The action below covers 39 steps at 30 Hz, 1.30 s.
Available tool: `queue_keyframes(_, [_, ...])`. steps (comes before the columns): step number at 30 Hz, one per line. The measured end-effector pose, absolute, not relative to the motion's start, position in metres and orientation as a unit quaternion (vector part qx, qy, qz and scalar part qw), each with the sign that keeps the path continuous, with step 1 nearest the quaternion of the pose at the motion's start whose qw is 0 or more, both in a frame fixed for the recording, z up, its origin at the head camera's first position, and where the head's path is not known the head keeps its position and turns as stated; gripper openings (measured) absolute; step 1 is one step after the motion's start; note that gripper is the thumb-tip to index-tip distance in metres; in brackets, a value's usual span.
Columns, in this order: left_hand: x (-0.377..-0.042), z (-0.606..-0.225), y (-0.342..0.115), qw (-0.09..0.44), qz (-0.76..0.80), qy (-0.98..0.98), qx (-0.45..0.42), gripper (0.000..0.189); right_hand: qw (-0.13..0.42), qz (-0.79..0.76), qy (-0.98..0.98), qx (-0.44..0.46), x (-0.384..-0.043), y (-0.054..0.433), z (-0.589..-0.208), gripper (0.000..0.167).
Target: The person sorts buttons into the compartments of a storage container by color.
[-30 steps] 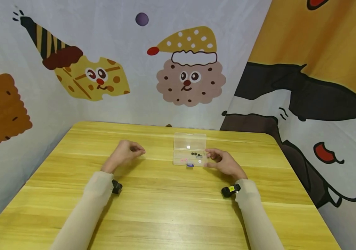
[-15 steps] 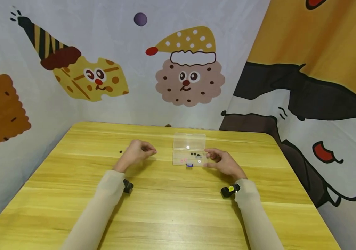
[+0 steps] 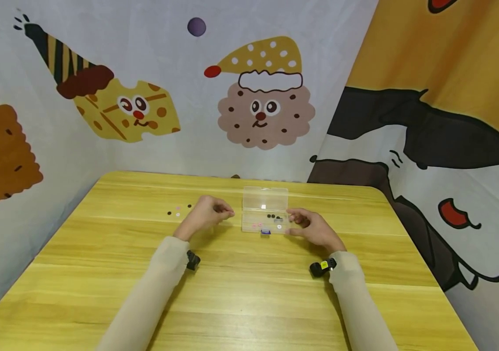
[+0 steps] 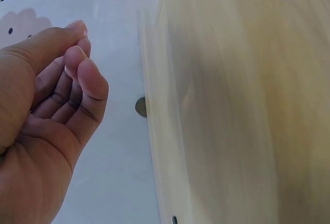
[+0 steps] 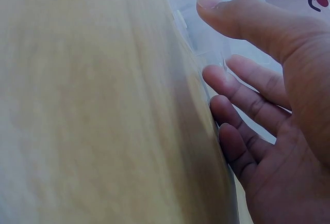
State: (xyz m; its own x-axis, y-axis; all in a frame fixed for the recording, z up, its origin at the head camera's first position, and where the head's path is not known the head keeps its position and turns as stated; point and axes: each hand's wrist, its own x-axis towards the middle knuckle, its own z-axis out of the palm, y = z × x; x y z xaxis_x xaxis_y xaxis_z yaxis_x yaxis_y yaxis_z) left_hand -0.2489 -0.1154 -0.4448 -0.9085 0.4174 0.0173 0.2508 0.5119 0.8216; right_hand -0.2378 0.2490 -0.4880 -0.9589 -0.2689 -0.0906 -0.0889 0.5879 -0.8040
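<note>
The clear plastic box (image 3: 248, 217) lay on the wooden table (image 3: 249, 287), toward its far edge, between the two hands. It was shallow and oblong, colourless enough for the wood grain to show through, with its lid (image 3: 254, 196) raised at the back and catching a bright glint. A small blue-topped tab (image 3: 265, 233) sat at the middle of the front edge. Inside, tiny black pieces (image 3: 273, 216) made a short row toward the back right, pink ones (image 3: 257, 225) lay at the front left, and a white disc (image 3: 279, 226) at the front right. The right hand (image 3: 313, 228) was at the box's right end, thumb and fingers well parted and loosely bent, tips touching it. The left hand (image 3: 203, 213), near the box's left side, had thumb and fingertips drawn together; whether they pinched anything could not be told. Left of it, four loose pieces, two black (image 3: 169, 213), one pink (image 3: 178, 208) and one white (image 3: 178, 214), lay apart.
</note>
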Motion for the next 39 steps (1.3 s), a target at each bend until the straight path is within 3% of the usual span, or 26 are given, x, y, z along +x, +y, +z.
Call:
queue_keyframes(14, [-0.251,-0.445,-0.083,0.108,0.442,0.859,0.234,0.017,0.102,-0.44,0.887,-0.093,-0.237,0.249,-0.487,0.067])
queue_keyframes(29, [-0.252,-0.445,-0.071,0.09,0.417,0.872,0.239,0.011,0.094,-0.436,0.889,-0.1,-0.241,0.25,-0.49,0.064])
queue_keyframes(39, [-0.25,-0.443,-0.082,0.079,0.385,0.89,0.23,0.031,0.098,-0.443,0.885,-0.102,-0.24,0.251,-0.492,0.066])
